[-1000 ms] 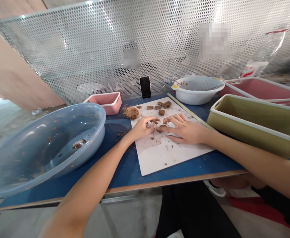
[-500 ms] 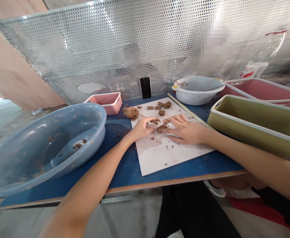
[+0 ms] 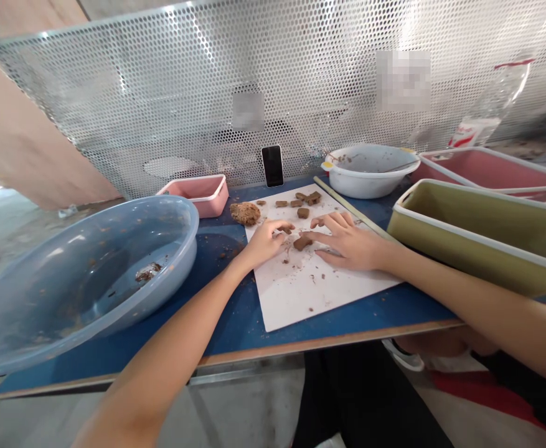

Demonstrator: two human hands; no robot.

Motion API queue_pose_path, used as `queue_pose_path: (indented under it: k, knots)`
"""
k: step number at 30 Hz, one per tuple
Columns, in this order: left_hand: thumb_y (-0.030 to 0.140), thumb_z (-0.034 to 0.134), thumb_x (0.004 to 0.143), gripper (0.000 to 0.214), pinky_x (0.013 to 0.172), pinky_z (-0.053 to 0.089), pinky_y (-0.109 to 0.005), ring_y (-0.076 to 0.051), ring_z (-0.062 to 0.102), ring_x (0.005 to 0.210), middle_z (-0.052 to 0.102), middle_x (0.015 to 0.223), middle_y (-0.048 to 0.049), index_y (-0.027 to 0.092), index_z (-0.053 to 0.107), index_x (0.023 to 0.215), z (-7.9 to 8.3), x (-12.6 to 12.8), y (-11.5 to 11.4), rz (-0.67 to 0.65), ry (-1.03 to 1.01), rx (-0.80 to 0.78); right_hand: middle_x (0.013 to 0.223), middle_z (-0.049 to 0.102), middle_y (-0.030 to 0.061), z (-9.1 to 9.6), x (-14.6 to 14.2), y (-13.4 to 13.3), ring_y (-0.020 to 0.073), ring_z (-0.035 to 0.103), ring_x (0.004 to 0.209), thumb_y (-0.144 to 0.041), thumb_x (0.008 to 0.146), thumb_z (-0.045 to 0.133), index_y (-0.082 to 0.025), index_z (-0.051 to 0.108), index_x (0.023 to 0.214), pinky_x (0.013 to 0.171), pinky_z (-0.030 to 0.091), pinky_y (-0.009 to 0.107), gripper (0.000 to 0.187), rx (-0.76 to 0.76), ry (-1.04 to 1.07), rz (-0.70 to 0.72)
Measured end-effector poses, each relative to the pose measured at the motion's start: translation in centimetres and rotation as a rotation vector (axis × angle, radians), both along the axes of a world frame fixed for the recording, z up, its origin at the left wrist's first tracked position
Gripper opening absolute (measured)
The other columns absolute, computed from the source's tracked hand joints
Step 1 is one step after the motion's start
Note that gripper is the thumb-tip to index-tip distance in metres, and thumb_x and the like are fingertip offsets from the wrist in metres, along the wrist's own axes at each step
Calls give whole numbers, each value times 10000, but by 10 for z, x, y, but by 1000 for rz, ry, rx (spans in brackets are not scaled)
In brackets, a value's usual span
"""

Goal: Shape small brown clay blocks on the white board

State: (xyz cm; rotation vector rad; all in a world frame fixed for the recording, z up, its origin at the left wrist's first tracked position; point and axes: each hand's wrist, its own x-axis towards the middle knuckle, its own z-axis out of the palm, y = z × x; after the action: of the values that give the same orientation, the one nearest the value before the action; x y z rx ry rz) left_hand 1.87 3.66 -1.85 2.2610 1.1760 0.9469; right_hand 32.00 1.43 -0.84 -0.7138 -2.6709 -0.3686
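Note:
A brown clay-like lump point(image 3: 302, 242) lies on the white board point(image 3: 296, 295), between my two hands. My right hand point(image 3: 352, 241) rests over the board with its fingers spread; the index fingertip is at the edge of this lump, not closed round it. On the other side, my left hand point(image 3: 267, 242) is open, thumb apart from the fingers. A smaller brown piece point(image 3: 287, 230) is by its fingertips, partly hidden. Farther back on the board are several brown pieces point(image 3: 302, 213), with a large rough brown lump point(image 3: 245, 213) at its left edge.
A big blue basin point(image 3: 179, 274) stands left, with a small pink box point(image 3: 214, 198) behind it. A phone point(image 3: 273, 166) leans against the perforated metal screen point(image 3: 170, 93). On the right are a white basin point(image 3: 368, 185), a pale stick point(image 3: 347, 203), a green trough point(image 3: 478, 242) and a pink trough point(image 3: 497, 163).
The brown lump between my hands has turned and shows more of its surface. My right fingers have lifted slightly and shifted off it; my left hand has barely moved.

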Motion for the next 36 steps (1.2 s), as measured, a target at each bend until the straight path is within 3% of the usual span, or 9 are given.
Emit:
queue_pose_path:
  k: [7,10,13,17,20,24,31,36]
  knots:
    - [101,628,972,322,1210,583,-502,-314,775,1265,874,1271,-95,194,843,1192,1,-1,-1,-15,13,-2,1523,625,182,2,0,-3,420,566,1373,-461,1178,470,-334,654,1638,1112,470,605,511,-62,-1,-35]
    - [209,647,1047,245,1195,584,-505,-320,780,1239,871,1262,-116,190,843,1191,2,2,-5,-10,14,14,1537,615,177,2,0,-2,416,563,1375,-466,1184,467,-358,683,1610,1117,455,605,490,-53,-10,-20]
    - [389,687,1096,270,1195,559,-551,-346,760,1232,860,1246,-132,196,840,1207,5,8,-14,15,59,67,1507,625,194,3,1,-1,421,569,1345,-484,1197,441,-315,707,1579,1073,446,596,495,-29,19,-74]
    - [577,892,957,488,1134,571,-585,-399,695,1248,839,1160,-129,209,823,1271,11,16,-26,33,152,105,1461,638,207,5,3,0,423,581,1313,-491,1204,426,-274,718,1553,1032,422,569,504,-16,89,-122]
    - [480,949,916,465,1120,574,-593,-397,680,1237,836,1148,-112,219,815,1277,13,20,-31,32,185,89,1462,634,208,4,3,0,420,587,1304,-480,1206,418,-269,736,1519,1027,416,569,494,-9,107,-123]
    - [299,885,944,336,1123,579,-584,-369,697,1202,843,1149,-95,224,810,1263,12,21,-29,26,167,86,1475,637,188,0,3,2,411,589,1301,-479,1199,427,-300,747,1500,1052,429,598,473,-28,123,-146]
    - [241,850,941,408,1147,600,-527,-349,723,1299,829,1257,-113,227,792,1344,9,4,-14,-68,118,24,1400,673,157,-2,0,5,420,584,1370,-472,1160,516,-322,823,1299,1084,460,638,368,-153,252,-228]
    - [259,842,945,461,1199,575,-554,-351,727,1345,818,1355,-137,233,778,1401,8,-4,-8,-139,92,8,1399,683,141,-6,-4,6,396,585,1354,-460,1125,607,-323,859,1228,1125,460,640,305,-258,279,-213]
